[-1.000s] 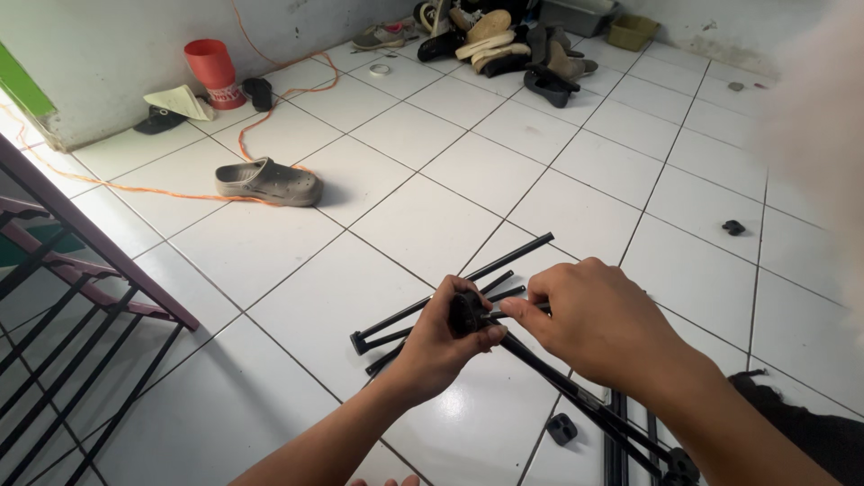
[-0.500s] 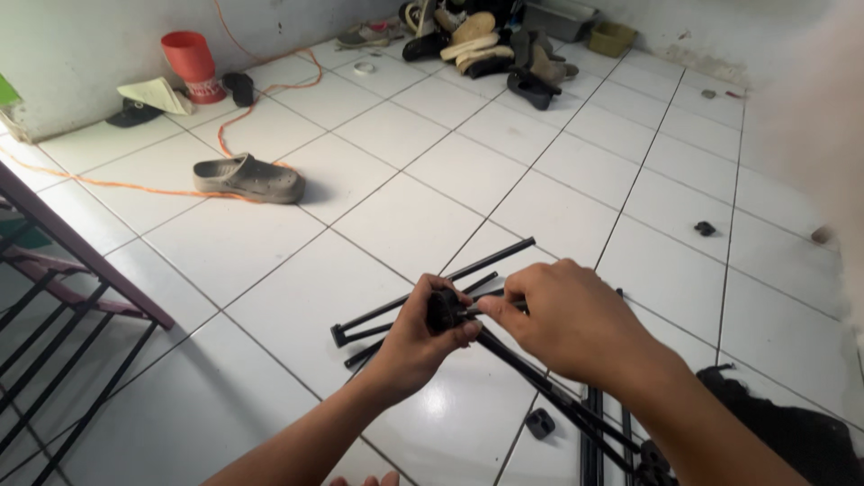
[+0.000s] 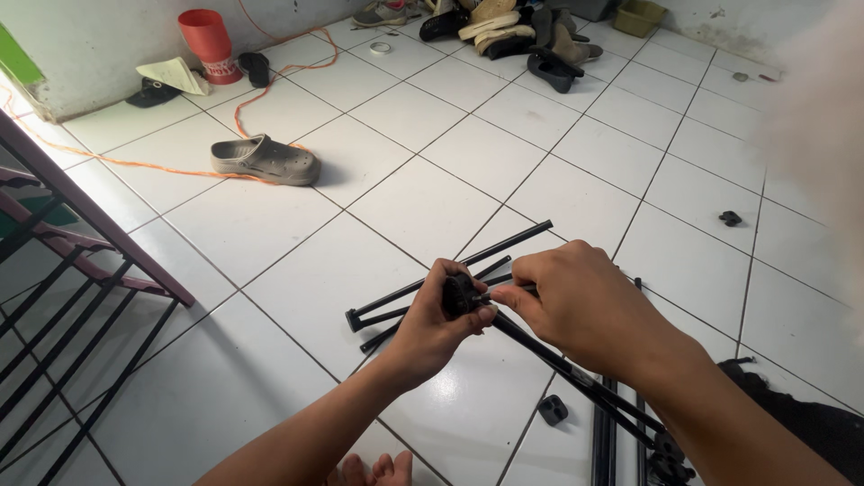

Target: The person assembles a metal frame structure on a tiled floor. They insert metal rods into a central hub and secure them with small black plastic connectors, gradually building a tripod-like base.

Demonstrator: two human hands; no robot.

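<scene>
Two black rods [image 3: 450, 274] lie on my floor, with one grey clog [image 3: 265, 160], one red bucket [image 3: 206, 38] and two small black caps [image 3: 552, 409].

Black rods [image 3: 450, 270], black connector [image 3: 462, 294]; white tiled floor [image 3: 270, 225]; grey clog [image 3: 265, 160]; red cup [image 3: 205, 36]; orange cord [image 3: 135, 165].

Ahead of my fingers the white tiled floor [image 3: 432, 198] lies open as far as the grey clog [image 3: 265, 160]. Black rods [image 3: 423, 288] lie just beneath my hands. To my left the metal rack [image 3: 72, 297] blocks passage. A small black cap [image 3: 552, 409] and more tubes [image 3: 603, 441] crowd the floor near my right arm.
</scene>
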